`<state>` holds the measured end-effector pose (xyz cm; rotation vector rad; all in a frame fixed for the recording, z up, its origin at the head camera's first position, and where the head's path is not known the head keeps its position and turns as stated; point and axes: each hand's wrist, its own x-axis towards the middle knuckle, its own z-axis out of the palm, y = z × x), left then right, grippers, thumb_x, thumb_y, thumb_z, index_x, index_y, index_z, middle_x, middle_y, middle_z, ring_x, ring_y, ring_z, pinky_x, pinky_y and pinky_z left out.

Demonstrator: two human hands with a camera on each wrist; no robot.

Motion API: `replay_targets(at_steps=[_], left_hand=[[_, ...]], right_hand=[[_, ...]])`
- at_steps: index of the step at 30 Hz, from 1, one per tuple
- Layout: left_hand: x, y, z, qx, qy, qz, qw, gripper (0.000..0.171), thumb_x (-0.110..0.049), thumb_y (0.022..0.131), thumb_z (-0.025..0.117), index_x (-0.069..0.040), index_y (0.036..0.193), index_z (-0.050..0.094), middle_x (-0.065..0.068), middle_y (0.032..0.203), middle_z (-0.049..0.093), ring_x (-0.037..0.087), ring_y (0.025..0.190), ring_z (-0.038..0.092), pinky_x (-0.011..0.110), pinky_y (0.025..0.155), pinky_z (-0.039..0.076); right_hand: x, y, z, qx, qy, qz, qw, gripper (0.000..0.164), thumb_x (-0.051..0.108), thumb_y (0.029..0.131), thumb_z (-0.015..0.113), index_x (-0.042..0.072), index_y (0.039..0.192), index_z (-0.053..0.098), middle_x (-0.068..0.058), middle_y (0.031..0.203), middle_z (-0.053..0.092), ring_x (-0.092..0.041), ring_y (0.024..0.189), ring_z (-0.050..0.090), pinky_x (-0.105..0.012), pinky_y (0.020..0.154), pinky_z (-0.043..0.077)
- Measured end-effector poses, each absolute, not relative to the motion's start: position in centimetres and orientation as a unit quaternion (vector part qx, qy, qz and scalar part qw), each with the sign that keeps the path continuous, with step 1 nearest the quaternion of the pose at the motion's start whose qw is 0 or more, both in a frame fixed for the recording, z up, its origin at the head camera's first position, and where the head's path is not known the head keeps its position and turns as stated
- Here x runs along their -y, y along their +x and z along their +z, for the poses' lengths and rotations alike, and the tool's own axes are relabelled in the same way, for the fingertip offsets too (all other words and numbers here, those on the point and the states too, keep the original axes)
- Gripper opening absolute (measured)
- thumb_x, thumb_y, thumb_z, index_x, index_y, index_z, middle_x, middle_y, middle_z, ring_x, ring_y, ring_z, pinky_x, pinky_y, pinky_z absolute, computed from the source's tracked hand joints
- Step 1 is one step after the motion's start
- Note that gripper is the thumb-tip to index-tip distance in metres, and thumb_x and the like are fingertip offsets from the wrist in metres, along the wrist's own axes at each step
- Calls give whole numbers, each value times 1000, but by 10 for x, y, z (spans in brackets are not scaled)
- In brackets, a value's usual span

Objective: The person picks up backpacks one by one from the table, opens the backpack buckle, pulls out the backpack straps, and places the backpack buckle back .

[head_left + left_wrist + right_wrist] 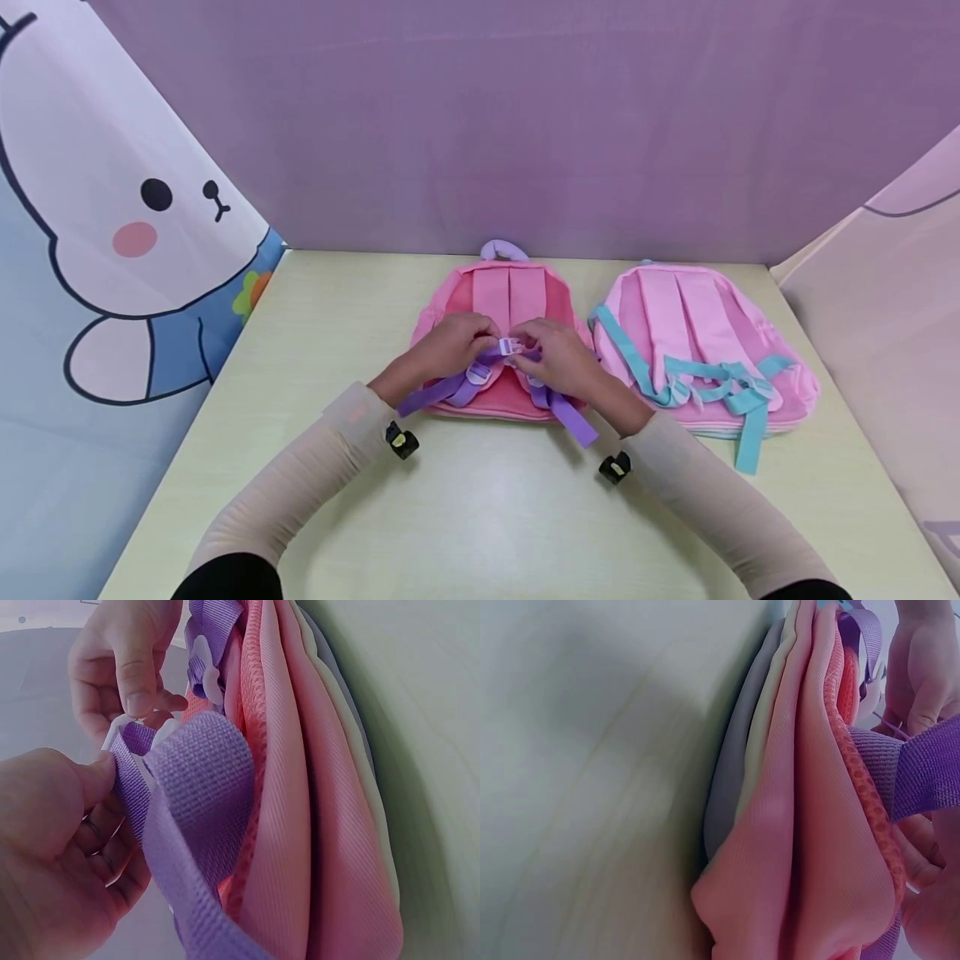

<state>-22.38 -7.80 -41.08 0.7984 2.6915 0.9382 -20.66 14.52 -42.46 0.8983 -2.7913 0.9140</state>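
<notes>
A coral-pink backpack (510, 287) lies on the table with its shoulder straps facing up. Above its lower half, a white plastic buckle (511, 346) on purple webbing is held between both hands. My left hand (459, 343) pinches the buckle's left side by the purple strap (202, 765). From the other side, the right hand (555, 357) pinches its right end; the thumb lies close over the white plastic in the left wrist view. Whether the two halves are locked together cannot be told. Loose purple strap ends (573, 421) hang toward the table on both sides.
To the right lies a lighter pink backpack (701, 333) with turquoise straps (750, 400), close beside the first. The pale table (480, 517) meets a purple backdrop (525, 125) behind. A cloth with a printed cartoon animal (135, 192) hangs at the left.
</notes>
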Motion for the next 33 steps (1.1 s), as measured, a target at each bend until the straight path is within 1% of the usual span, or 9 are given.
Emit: replay_targets(at_steps=[5,8,14,20,33], left_hand=[[77,-224,-410,-905,278,311,84,12,-15,101,63,-11,110,69,2,102,70,16,92,60,32,91,55],[77,-223,-409,-904,278,312,85,12,-16,101,62,-11,110,69,2,101,69,16,92,60,31,91,55],[79,-222,-406,-905,261,318,110,13,-18,103,61,-10,111,68,2,96,65,17,89,58,29,85,52],[82,-222,-407,-905,252,318,126,15,-19,104,57,-9,110,68,3,91,62,16,84,57,27,79,49],[79,-221,-409,-904,260,313,134,14,-18,105,55,-8,108,65,4,90,59,16,83,56,25,76,46]], right_hand=[[-143,-207,-425,908,298,294,36,35,24,89,80,12,120,70,-5,104,71,-18,87,65,-31,74,58],[-142,-207,-425,904,310,291,47,34,24,89,80,12,119,70,-5,104,71,-17,85,65,-31,73,58],[-141,-206,-425,909,310,273,61,31,24,89,79,11,116,71,-3,97,68,-15,79,62,-29,70,57],[-142,-206,-424,917,304,253,58,33,25,88,80,9,115,72,-3,96,69,-15,79,64,-30,71,57],[-142,-206,-423,927,306,211,57,35,30,87,81,11,114,73,-2,97,69,-14,80,62,-30,71,55]])
